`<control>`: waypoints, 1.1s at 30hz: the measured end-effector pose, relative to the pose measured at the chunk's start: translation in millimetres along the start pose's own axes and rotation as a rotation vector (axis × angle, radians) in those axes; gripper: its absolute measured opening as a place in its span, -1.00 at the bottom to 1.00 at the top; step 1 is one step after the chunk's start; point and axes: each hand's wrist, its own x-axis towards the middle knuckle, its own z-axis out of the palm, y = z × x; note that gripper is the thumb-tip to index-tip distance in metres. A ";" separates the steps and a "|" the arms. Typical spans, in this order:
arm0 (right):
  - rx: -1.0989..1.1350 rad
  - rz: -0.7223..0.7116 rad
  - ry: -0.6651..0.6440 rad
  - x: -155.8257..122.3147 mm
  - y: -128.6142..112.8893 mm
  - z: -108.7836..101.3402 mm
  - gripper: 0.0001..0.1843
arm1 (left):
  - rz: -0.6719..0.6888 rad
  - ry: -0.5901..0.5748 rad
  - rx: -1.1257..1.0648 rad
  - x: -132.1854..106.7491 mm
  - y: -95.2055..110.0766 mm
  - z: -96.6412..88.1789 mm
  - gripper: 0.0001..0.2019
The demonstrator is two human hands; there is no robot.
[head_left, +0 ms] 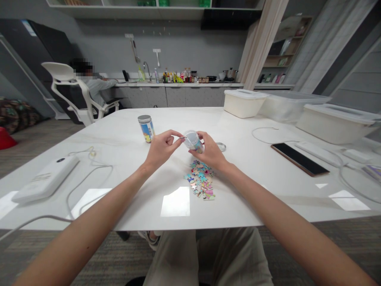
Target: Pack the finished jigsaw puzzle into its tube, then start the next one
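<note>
My right hand (210,153) is wrapped round a small clear plastic jar (193,141), held tilted above the white table (125,186), with coloured bits inside it. My left hand (162,147) pinches a small thin thing at the jar's mouth; I cannot make out what it is. Directly below the hands lies a loose heap of colourful jigsaw pieces (201,180). A second small jar (146,128) with a grey lid and a printed label stands upright to the left of my hands. A round metal lid (220,147) lies flat just right of my right hand.
A dark phone (299,159) and a white cable lie to the right, a white power bank (46,178) with cable to the left. Lidded white bins (244,102) stand at the far right. A person sits in a white chair (71,93) at the back.
</note>
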 end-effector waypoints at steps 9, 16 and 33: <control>-0.053 -0.154 -0.095 -1.2 -4.0 -2.6 -0.45 | 0.003 -0.130 0.044 -0.3 -7.3 1.2 -0.83; -0.059 -0.138 -0.095 -0.4 -4.6 -3.0 -0.45 | -0.026 -0.099 0.007 -0.2 -5.8 1.1 -0.88; 0.045 0.204 0.045 1.4 5.6 2.2 -0.43 | 0.065 -0.368 0.029 -2.7 1.5 -5.1 -0.75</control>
